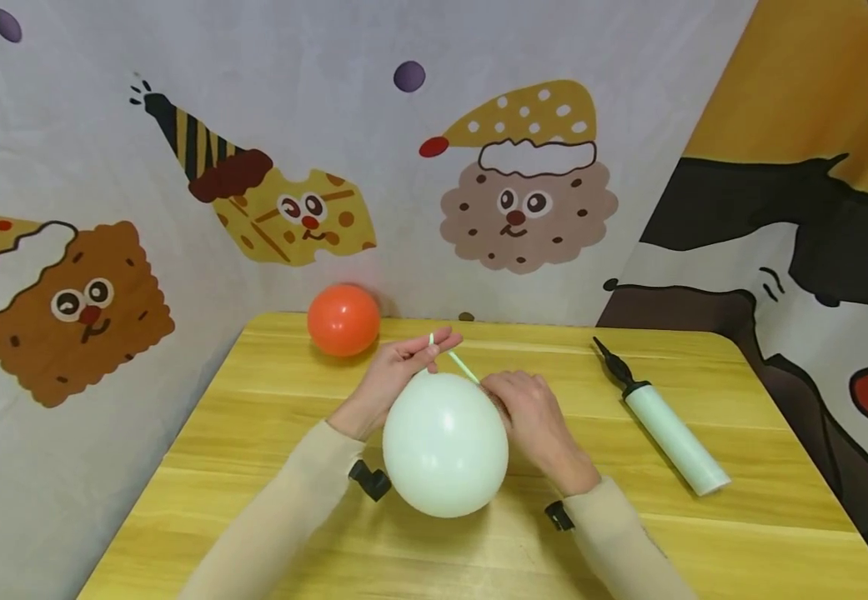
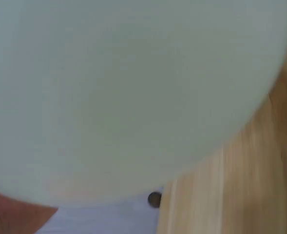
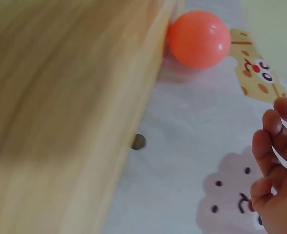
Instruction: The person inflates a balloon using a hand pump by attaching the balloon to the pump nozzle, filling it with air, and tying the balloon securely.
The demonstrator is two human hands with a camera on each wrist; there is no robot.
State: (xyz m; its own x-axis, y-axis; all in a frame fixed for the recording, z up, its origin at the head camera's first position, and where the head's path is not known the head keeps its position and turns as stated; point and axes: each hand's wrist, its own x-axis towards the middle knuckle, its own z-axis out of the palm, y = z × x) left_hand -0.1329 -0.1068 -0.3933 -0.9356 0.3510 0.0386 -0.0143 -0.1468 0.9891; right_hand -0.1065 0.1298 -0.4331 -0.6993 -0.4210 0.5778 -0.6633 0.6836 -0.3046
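A round, inflated pale green balloon point(image 1: 444, 446) is between my two hands over the table, and it fills most of the left wrist view. Its thin neck point(image 1: 464, 367) is stretched taut above it. My left hand point(image 1: 392, 375) holds the neck, a loop of it passing over the extended fingers with the thumb close below. At the balloon's upper right, my right hand point(image 1: 531, 412) pinches the other end of the neck, its fingers bent. Those bent fingers also show at the edge of the right wrist view, where the pinched end is out of sight.
An inflated orange balloon point(image 1: 343, 320) sits at the table's back left, near the wall cloth. To the right lies a pale green hand pump point(image 1: 677, 442) with a black nozzle. Printed cloth hangs behind the wooden table point(image 1: 268, 467). Black wrist cameras sit at both sleeves.
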